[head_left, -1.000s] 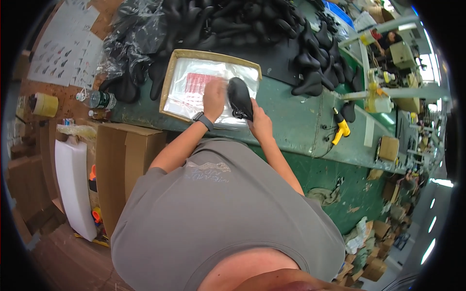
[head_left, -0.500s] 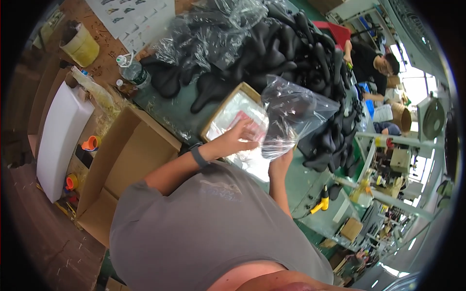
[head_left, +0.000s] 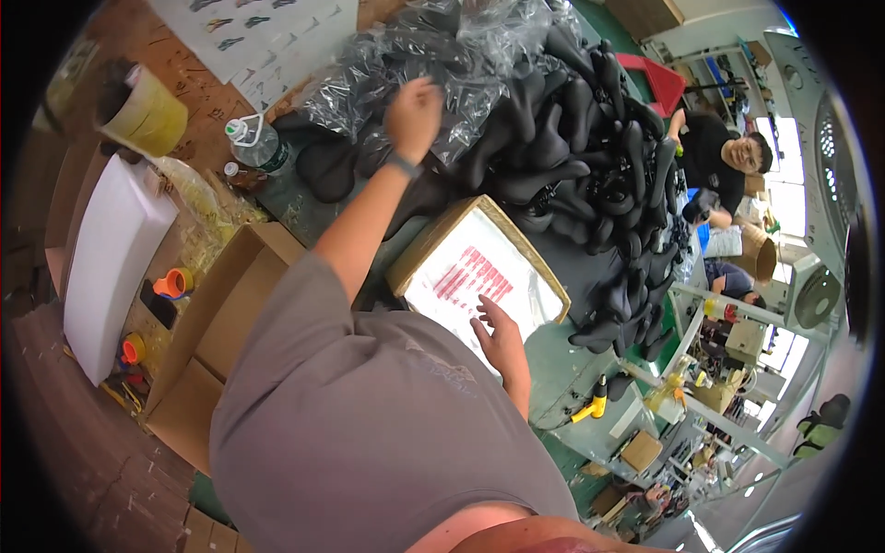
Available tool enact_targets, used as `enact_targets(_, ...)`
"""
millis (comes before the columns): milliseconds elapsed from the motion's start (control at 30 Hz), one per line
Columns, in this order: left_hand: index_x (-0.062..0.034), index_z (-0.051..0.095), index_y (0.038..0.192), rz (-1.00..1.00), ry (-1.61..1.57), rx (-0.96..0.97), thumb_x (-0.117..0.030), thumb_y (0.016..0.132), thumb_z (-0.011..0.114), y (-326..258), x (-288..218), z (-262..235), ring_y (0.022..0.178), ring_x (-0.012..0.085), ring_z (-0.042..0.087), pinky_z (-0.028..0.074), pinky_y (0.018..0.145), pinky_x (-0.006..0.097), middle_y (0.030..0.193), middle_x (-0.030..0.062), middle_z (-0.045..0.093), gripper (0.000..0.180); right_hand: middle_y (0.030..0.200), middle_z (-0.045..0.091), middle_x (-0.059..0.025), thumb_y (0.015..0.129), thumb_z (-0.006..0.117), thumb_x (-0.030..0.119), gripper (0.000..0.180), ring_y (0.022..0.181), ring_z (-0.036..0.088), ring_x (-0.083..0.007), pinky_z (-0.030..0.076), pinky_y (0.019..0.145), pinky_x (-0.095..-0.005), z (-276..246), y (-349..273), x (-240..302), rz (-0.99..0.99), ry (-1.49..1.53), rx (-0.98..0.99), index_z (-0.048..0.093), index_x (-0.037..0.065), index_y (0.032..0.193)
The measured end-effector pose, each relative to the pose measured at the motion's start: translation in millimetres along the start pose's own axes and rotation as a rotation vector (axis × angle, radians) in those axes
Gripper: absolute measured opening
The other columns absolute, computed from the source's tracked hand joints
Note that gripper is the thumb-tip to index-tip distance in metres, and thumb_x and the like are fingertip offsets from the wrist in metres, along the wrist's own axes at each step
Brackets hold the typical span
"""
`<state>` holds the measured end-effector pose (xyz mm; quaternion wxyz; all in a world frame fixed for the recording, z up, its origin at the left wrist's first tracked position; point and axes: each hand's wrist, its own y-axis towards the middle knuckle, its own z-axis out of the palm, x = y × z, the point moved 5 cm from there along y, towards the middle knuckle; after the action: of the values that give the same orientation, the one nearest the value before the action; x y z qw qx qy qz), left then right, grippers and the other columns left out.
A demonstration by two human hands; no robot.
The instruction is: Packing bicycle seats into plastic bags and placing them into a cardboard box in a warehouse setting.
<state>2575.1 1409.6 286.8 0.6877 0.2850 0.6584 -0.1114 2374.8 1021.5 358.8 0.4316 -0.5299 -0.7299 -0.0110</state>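
My left hand (head_left: 415, 112) is stretched far out over a heap of black bicycle saddles wrapped in clear plastic bags (head_left: 369, 69). Its fingers curl down into the plastic of a bagged saddle on top of the heap. My right hand (head_left: 499, 337) lies flat, fingers apart, on the near edge of a stack of clear plastic bags with red print (head_left: 479, 276). The stack sits in a shallow cardboard tray (head_left: 419, 251) on the green bench. A big pile of unbagged black saddles (head_left: 590, 157) lies just beyond the tray.
An open cardboard box (head_left: 230, 304) stands to my left below the bench, with a white panel (head_left: 111, 258) and a yellow bucket (head_left: 147, 115) beyond. A water bottle (head_left: 253, 143) stands by the bagged heap. A yellow tool (head_left: 595, 404) lies right. Another person (head_left: 714, 161) sits behind the pile.
Earlier both hands held a saddle going into a clear bag over the tray. Now my left arm has reached out to the bagged heap and my right hand has dropped onto the bag stack.
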Motion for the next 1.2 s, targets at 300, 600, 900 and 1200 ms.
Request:
enact_targets(300, 0.0177, 0.045, 0.142, -1.368, -0.071, -0.526, -0.053, 0.065, 0.099, -122, 217, -207, 0.116, 0.0345, 0.066, 0.056, 0.092, 0.049, 0.142, 0.0269, 0.06, 0.118, 0.124, 0.071, -0.0227, 0.094, 0.075, 0.019, 0.06, 0.109, 0.072, -0.0364, 0.057, 0.093, -0.0455, -3, 1, -23, 0.104, -0.168, 0.12, 0.053, 0.006, 0.149)
enact_targets(600, 0.0007, 0.061, 0.126, -0.777, -0.212, -0.376, -0.014, 0.077, 0.094, -102, 130, -206, 0.109, 0.0259, 0.066, 0.052, 0.093, 0.043, 0.124, 0.0136, 0.069, 0.061, 0.125, 0.071, -0.0213, 0.096, 0.073, 0.018, 0.055, 0.109, 0.072, -0.0356, 0.057, 0.094, -0.045, -8, 6, 2, -0.128, -0.164, 0.047, 0.054, 0.005, 0.146)
enact_targets(900, 0.0016, 0.057, 0.14, -0.426, -0.554, 0.5, 0.008, 0.081, 0.082, -199, -150, -184, 0.13, 0.021, 0.06, 0.048, 0.112, 0.038, 0.14, 0.0093, 0.065, 0.064, 0.128, 0.067, -0.0225, 0.112, 0.047, 0.036, 0.061, 0.098, 0.073, -0.0293, 0.065, 0.079, -0.0409, -5, -37, -63, 0.173, 1.113, 0.075, 0.033, 0.004, 0.161)
enact_targets(1200, -0.0101, 0.066, 0.136, -0.035, -0.373, 1.32, 0.011, 0.082, 0.073, -367, -203, -15, 0.151, 0.0339, 0.041, 0.04, 0.119, 0.042, 0.163, 0.0173, 0.042, 0.059, 0.116, 0.069, -0.0301, 0.097, 0.073, 0.044, 0.072, 0.069, 0.069, -0.0224, 0.051, 0.045, -0.0295, -24, -169, -154, -0.164, 1.624, 0.686, 0.051, -0.013, 0.136)
